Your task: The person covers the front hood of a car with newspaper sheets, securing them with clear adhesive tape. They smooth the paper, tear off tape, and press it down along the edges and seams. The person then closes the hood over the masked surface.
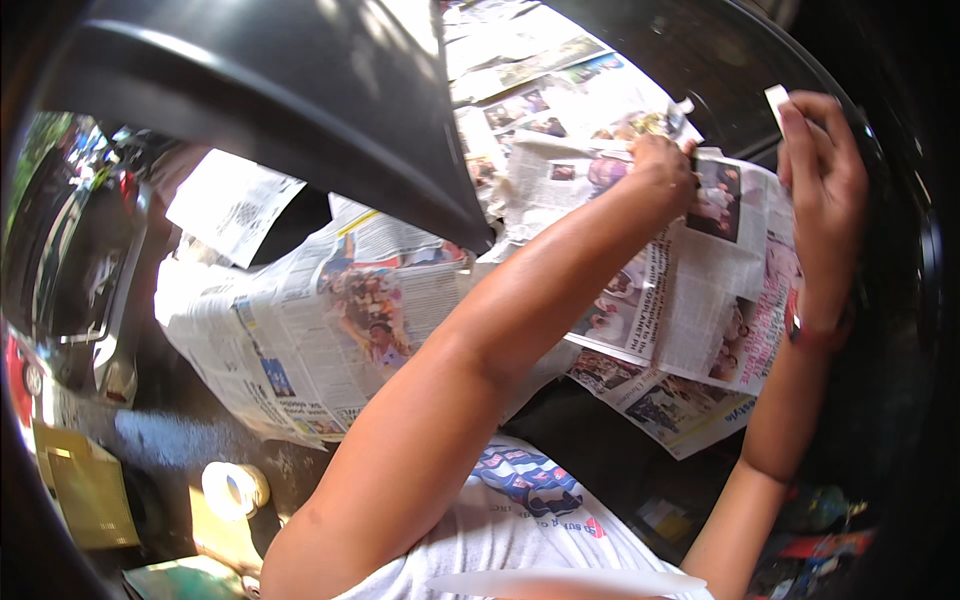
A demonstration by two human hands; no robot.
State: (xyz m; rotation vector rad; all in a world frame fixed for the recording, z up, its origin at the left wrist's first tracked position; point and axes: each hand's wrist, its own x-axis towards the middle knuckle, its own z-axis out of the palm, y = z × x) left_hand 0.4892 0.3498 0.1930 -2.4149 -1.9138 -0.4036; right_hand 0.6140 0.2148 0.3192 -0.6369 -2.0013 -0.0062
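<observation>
Sheets of newspaper (697, 300) cover part of a glossy black vehicle body in front of me. My left hand (664, 169) reaches across and presses on the upper part of these sheets, near their edge; its fingertips are partly hidden. My right hand (825, 165) is raised at the right, slightly blurred, pinching a small whitish strip (776, 97) between thumb and fingers. The strip's material is unclear. Below that hand, a loose lower sheet (675, 416) hangs over a dark area. More newspaper (300, 330) drapes over a part to the left.
A large black body panel (300, 82) juts in from the upper left, its pointed corner close to the newspaper. Farther left stands a parked vehicle (82, 255). On the ground are a white round container (234, 489) and a yellow crate-like object (90, 491).
</observation>
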